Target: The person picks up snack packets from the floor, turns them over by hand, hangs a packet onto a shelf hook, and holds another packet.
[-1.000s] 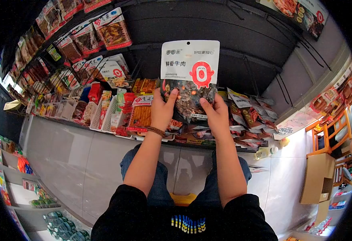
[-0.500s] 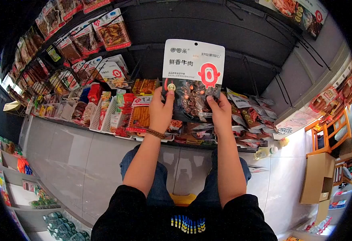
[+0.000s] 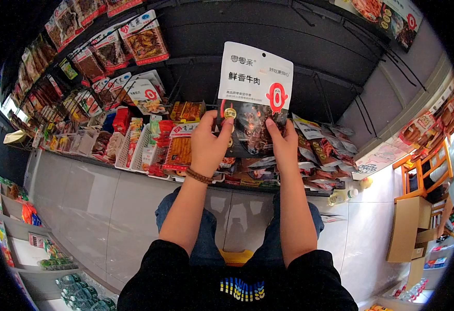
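Observation:
Both hands hold up a beef snack bag [image 3: 255,83], white on top and dark below with a red mascot and a hang hole. My left hand [image 3: 211,142] grips its lower left edge, thumb on the front. At the lower right, my right hand [image 3: 284,140] pinches the bag with its thumb in front; the other fingers are mostly behind it. The bag tilts slightly and its printed front faces me. Behind and below it lie packaged snacks [image 3: 183,147] on the bottom shelf, with a pile of dark snack bags [image 3: 325,147] to the right.
Hanging snack bags [image 3: 145,39] fill hooks at upper left. Metal hooks [image 3: 317,96] stick out from the dark back panel. White baskets [image 3: 130,147] stand on the low shelf. On the floor at right are a bottle [image 3: 342,196] and a cardboard box [image 3: 409,228].
The beef snack bag has shifted slightly up and right and is now turned at an angle. My hands keep hold of it, and the left has moved a little right.

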A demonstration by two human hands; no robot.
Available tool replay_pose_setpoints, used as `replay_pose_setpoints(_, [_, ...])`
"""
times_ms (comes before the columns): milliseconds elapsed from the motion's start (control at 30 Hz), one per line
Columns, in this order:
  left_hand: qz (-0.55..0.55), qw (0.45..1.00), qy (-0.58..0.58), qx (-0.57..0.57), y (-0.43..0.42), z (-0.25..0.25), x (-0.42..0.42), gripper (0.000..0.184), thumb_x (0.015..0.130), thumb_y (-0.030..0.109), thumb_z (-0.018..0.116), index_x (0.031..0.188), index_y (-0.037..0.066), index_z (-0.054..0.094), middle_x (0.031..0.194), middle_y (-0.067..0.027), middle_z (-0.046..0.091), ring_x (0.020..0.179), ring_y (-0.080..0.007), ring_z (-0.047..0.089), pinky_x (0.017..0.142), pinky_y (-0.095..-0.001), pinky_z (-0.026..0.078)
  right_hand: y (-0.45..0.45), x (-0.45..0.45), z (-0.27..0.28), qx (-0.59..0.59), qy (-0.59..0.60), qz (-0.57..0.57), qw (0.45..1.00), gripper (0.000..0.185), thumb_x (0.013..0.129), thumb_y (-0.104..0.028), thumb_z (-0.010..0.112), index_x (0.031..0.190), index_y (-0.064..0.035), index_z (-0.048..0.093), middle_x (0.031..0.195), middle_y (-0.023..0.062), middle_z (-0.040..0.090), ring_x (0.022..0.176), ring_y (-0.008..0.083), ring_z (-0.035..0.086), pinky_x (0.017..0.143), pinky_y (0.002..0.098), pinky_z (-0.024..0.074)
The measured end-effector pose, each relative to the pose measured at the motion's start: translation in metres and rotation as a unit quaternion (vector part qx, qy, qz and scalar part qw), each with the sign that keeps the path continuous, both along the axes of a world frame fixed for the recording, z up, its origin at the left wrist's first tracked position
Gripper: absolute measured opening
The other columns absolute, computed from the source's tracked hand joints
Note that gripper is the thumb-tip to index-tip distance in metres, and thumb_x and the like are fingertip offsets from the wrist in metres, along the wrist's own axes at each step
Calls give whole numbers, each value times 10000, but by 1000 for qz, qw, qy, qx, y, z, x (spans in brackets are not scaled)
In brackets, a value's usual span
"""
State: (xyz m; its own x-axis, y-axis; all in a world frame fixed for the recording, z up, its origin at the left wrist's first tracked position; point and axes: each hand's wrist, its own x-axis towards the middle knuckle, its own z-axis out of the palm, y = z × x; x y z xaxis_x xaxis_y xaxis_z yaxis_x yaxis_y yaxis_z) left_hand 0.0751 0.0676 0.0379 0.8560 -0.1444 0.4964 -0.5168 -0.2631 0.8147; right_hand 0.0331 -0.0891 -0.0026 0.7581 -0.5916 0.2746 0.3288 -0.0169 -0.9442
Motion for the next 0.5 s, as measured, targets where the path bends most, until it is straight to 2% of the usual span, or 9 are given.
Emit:
replay_pose_setpoints(67, [-39, 998, 30, -29, -2, 1, -3, 173, 775, 125, 583, 888, 4, 532, 715, -17, 548, 619, -67, 474, 543, -200, 379, 1, -2, 3, -1, 22, 2, 1000, 351, 739, -265, 634, 917, 11, 509, 862, 68, 576, 781, 118, 512, 717, 249, 400])
replay_pose_setpoints(100, [-40, 998, 31, -29, -3, 3, -6, 173, 775, 125, 583, 888, 4, 532, 715, -17, 548, 619, -67, 474, 543, -200, 379, 1, -2, 3, -1, 23, 1, 1000, 351, 739, -265, 634, 917, 11, 509, 862, 68, 576, 781, 118, 512, 717, 249, 400])
replay_pose_setpoints(167, [-50, 997, -3, -58, -7, 8, -11, 198, 765, 139, 568, 900, -3, 543, 709, -68, 580, 566, -112, 517, 521, -241, 403, 1, -3, 2, 9, 4, -14, 1000, 437, 716, -310, 653, 961, 14, 493, 897, 84, 566, 802, 134, 511, 729, 252, 398])
replay_pose_setpoints(267, [-78, 995, 14, -60, -8, 13, -20, 214, 771, 131, 556, 928, -12, 541, 725, -88, 580, 580, -125, 535, 530, -242, 416, -1, -2, 0, 37, 8, -11, 999, 481, 711, -333, 653, 987, 22, 482, 920, 96, 557, 821, 147, 508, 738, 260, 400])
replay_pose_setpoints(367, [-77, 995, -51, -30, -9, 20, -31, 233, 773, 129, 549, 948, -23, 535, 748, -109, 580, 595, -140, 550, 539, -249, 427, -4, 1, -5, 72, 8, -5, 997, 466, 726, -332, 637, 988, 21, 483, 924, 99, 555, 828, 152, 509, 730, 264, 406])
replay_pose_setpoints(433, [-108, 992, -31, -54, -11, 19, -32, 248, 771, 132, 550, 959, -29, 531, 760, -122, 577, 603, -152, 558, 542, -254, 433, -3, 0, -2, 99, 10, 3, 995, 459, 732, -327, 632, 992, 20, 482, 927, 99, 553, 820, 151, 512, 724, 264, 410])
replay_pose_setpoints(500, [-109, 991, -66, -38, -10, 20, -34, 256, 762, 123, 552, 963, -34, 530, 761, -125, 575, 600, -153, 557, 531, -250, 432, -1, -2, 1, 127, 14, 11, 992, 452, 737, -323, 626, 995, 19, 481, 929, 99, 551, 812, 149, 514, 718, 264, 413])
